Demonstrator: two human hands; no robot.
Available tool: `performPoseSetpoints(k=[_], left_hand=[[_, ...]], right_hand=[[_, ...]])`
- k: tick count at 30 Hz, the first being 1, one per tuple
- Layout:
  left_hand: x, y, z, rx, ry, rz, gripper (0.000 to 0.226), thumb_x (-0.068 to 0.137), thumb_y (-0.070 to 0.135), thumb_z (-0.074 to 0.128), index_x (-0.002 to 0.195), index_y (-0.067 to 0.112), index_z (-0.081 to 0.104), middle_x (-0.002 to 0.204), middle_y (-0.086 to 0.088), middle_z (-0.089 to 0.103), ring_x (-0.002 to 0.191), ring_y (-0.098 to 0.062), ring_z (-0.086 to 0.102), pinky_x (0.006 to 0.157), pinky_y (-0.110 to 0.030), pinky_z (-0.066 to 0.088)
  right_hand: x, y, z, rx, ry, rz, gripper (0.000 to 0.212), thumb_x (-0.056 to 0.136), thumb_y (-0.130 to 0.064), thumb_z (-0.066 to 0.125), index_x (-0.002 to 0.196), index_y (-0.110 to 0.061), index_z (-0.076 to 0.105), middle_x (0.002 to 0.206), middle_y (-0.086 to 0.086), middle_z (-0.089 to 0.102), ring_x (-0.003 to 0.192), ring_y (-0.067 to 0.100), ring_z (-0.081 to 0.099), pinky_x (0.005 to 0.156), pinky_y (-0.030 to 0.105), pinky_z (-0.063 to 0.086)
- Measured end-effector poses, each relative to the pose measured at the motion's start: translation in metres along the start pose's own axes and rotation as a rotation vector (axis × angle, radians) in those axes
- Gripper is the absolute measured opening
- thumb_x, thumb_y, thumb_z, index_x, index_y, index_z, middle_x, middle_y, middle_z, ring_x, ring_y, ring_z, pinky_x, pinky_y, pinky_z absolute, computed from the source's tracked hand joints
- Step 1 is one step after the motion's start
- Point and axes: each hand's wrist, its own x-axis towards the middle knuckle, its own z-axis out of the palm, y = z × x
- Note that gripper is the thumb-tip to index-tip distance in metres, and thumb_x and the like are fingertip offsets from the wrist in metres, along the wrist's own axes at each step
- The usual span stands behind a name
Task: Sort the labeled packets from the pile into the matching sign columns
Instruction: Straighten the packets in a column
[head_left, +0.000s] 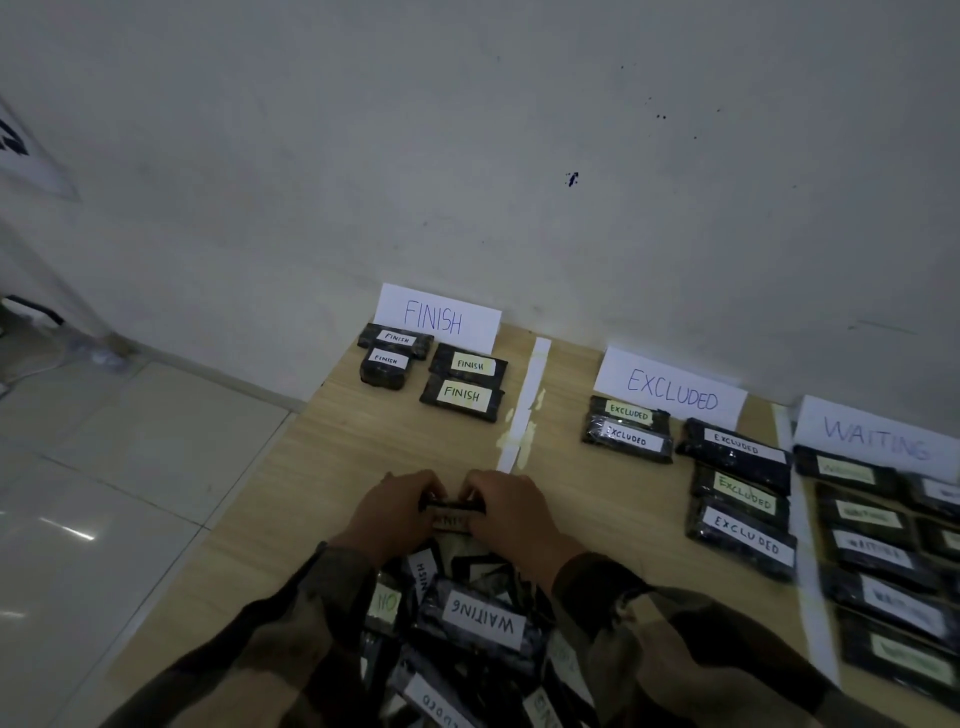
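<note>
Nearest, cut off by the bottom edge and half hidden between the sleeves (249, 649): pile (483, 623) of labeled packets on the surface (322, 467). Just beyond, left hand (389, 512) and right hand (511, 512) side by side, each grip curled round one end of a single held packet (453, 512), label mostly covered, unreadable. Farther off, four FINISH packets (462, 395) below the FINISH sign (436, 317), five EXCLUDED packets (743, 535) below the EXCLUDED sign (670, 389). WAITING sign (878, 434) and WAITING packets (878, 556) blurred, cropped at right, uncountable.

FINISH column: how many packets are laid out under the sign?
4. Rear-left white-labelled packet, front-left white-labelled packet, rear-right yellow-labelled packet, front-right yellow-labelled packet, all before the FINISH sign. More could be stacked beneath, unseen.
</note>
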Motion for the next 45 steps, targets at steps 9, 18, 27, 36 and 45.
performPoseSetpoints(k=[9,18,27,36,45], left_hand=[[0.011,0.0,-0.022,-0.193,0.075,-0.087,0.008,0.094,0.021,0.052,0.101,0.016,0.054,0.105,-0.01,0.064,0.085,-0.019,0.058,0.07,-0.026,0.05],[0.009,-0.033,-0.049,-0.01,0.324,-0.158,0.056,0.092,0.021,0.051,0.143,0.013,0.028,0.135,-0.01,0.045,0.122,-0.025,0.043,0.098,-0.039,0.04],[0.01,-0.076,-0.04,0.177,0.332,-0.204,0.059,0.087,0.03,0.055,0.141,0.016,0.035,0.142,-0.006,0.042,0.13,-0.022,0.039,0.105,-0.039,0.036],[0.015,-0.095,-0.024,0.197,0.317,-0.23,0.057,0.088,0.033,0.05,0.142,0.021,0.032,0.146,-0.002,0.035,0.134,-0.019,0.029,0.11,-0.037,0.026],[0.011,-0.091,-0.019,0.184,0.309,-0.215,0.056,0.087,0.031,0.052,0.139,0.018,0.037,0.144,-0.005,0.038,0.135,-0.023,0.029,0.11,-0.041,0.027]], right_hand=[[0.018,0.004,-0.007,-0.178,0.11,-0.251,0.053,0.068,-0.014,0.073,0.118,-0.005,0.059,0.1,0.016,0.057,0.087,0.034,0.055,0.062,0.037,0.048],[0.074,-0.025,-0.015,-0.166,0.199,-0.187,0.048,0.084,-0.024,0.063,0.128,-0.009,0.051,0.114,0.013,0.057,0.105,0.029,0.049,0.085,0.039,0.042],[0.133,-0.05,0.007,-0.111,0.162,-0.147,0.037,0.084,-0.027,0.066,0.114,-0.013,0.05,0.113,0.009,0.055,0.105,0.024,0.047,0.084,0.031,0.041],[0.164,-0.054,0.037,-0.143,0.124,-0.128,0.044,0.085,-0.028,0.068,0.121,-0.012,0.048,0.114,0.01,0.051,0.107,0.025,0.046,0.085,0.033,0.044],[0.159,-0.048,0.036,-0.158,0.124,-0.158,0.046,0.087,-0.026,0.065,0.127,-0.011,0.05,0.119,0.009,0.05,0.112,0.024,0.045,0.085,0.031,0.045]])
